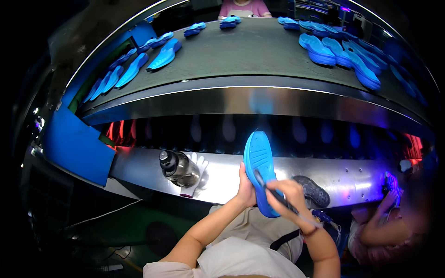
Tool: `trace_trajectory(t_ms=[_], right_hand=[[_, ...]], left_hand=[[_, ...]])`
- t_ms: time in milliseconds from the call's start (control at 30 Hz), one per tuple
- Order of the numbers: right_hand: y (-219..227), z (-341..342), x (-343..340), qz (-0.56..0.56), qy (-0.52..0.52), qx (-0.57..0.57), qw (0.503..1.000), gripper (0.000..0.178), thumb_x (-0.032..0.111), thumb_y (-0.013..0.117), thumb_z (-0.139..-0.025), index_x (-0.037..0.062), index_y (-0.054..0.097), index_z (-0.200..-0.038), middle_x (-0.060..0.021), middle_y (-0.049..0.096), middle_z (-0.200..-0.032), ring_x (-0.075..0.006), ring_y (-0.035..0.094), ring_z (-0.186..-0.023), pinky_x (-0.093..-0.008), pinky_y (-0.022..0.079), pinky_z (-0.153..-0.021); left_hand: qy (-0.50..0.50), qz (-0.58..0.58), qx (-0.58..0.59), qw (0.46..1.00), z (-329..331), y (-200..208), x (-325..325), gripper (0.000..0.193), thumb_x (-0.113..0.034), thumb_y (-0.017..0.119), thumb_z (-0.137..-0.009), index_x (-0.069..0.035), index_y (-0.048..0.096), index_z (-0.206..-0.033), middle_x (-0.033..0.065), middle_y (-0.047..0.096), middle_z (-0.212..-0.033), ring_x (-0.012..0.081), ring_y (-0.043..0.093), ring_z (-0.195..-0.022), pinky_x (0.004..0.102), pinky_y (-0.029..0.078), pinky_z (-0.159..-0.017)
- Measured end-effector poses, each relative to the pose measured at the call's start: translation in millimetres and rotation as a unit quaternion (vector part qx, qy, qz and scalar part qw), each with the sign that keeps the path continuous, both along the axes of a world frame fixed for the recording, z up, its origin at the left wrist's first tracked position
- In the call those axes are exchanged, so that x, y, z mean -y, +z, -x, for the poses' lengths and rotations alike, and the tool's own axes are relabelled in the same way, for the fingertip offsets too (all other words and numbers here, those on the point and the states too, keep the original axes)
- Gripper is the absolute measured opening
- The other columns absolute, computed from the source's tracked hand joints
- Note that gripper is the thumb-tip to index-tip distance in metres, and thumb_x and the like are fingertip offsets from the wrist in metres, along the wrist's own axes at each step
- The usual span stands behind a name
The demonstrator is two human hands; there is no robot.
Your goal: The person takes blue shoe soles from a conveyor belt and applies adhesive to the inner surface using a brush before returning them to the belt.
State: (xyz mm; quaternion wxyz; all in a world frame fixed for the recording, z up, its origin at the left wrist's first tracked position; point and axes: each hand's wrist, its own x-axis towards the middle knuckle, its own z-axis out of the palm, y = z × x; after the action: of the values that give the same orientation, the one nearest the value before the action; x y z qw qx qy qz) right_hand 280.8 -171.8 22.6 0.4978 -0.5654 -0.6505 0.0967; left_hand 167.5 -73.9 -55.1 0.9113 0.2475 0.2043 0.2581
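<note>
Above my lap, a bright blue shoe sole (pixel 258 150) is tilted lengthwise, its toe end pointing away from me. My left hand (pixel 246 187) grips its left side, the thumb along the edge and the other fingers hidden behind. My right hand (pixel 289 192) is closed around a slim dark tool (pixel 259 177), perhaps a brush, its tip at the sole's middle. Motion blur hides the exact kind of tip. A thin cord or band hangs by my right wrist.
Ahead runs a dark conveyor belt (pixel 241 55) carrying several blue soles (pixel 317 48). On the metal shelf are a bottle (pixel 183 170), a white glove (pixel 202 164) and a dark perforated clog (pixel 313 191). One person (pixel 245 7) sits opposite; another person's arm (pixel 387 231) is at right.
</note>
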Motion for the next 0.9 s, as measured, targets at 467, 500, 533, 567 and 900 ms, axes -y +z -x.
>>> trace_trajectory(t_ms=[467, 500, 533, 567, 900], right_hand=[[56, -25, 15, 0.064, 0.191, -0.09, 0.975, 0.019, 0.006, 0.069, -0.07, 0.0009, 0.068, -0.088, -0.0151, 0.067, -0.084, -0.022, 0.064, -0.077, -0.0304, 0.049, -0.074], [51, -29, 19, 0.058, 0.215, -0.124, 0.967, 0.018, 0.007, 0.069, -0.071, -0.0005, 0.067, -0.087, -0.0154, 0.067, -0.084, -0.022, 0.065, -0.076, -0.0295, 0.05, -0.072], [47, -33, 19, 0.043, 0.208, -0.228, 0.95, 0.017, 0.004, 0.068, -0.072, -0.0019, 0.067, -0.087, -0.0158, 0.067, -0.085, -0.0215, 0.065, -0.075, -0.0288, 0.052, -0.07], [46, -37, 18, 0.058, 0.151, -0.265, 0.951, 0.016, 0.003, 0.067, -0.072, -0.0024, 0.066, -0.087, -0.016, 0.067, -0.087, -0.0211, 0.065, -0.075, -0.0285, 0.052, -0.069], [53, -39, 30, 0.058, 0.139, -0.149, 0.977, 0.018, 0.002, 0.069, -0.068, 0.0014, 0.067, -0.086, -0.0123, 0.068, -0.087, -0.0242, 0.065, -0.084, -0.0311, 0.049, -0.078]], left_hand=[[-0.045, 0.005, 0.042, 0.998, 6, 58, 29, 0.085, -0.073, 0.011, -0.081, -0.013, 0.032, -0.137, 0.0115, 0.044, -0.13, 0.0262, 0.047, -0.116, 0.0432, 0.038, -0.099], [-0.052, -0.009, 0.043, 0.998, 6, 59, 29, 0.084, -0.073, 0.012, -0.081, -0.013, 0.032, -0.137, 0.0113, 0.044, -0.131, 0.0261, 0.047, -0.116, 0.0431, 0.038, -0.099], [-0.058, -0.024, 0.044, 0.997, 6, 59, 28, 0.083, -0.073, 0.013, -0.082, -0.013, 0.032, -0.137, 0.0111, 0.044, -0.131, 0.026, 0.047, -0.116, 0.0429, 0.038, -0.099], [-0.083, -0.02, 0.066, 0.994, 7, 52, 24, 0.083, -0.073, 0.013, -0.082, -0.014, 0.031, -0.137, 0.0102, 0.045, -0.131, 0.0263, 0.047, -0.116, 0.043, 0.038, -0.099], [-0.001, -0.099, 0.086, 0.991, 1, 70, 16, 0.1, -0.082, 0.007, -0.072, -0.005, 0.039, -0.128, 0.019, 0.057, -0.103, 0.0311, 0.06, -0.089, 0.0409, 0.05, -0.077]])
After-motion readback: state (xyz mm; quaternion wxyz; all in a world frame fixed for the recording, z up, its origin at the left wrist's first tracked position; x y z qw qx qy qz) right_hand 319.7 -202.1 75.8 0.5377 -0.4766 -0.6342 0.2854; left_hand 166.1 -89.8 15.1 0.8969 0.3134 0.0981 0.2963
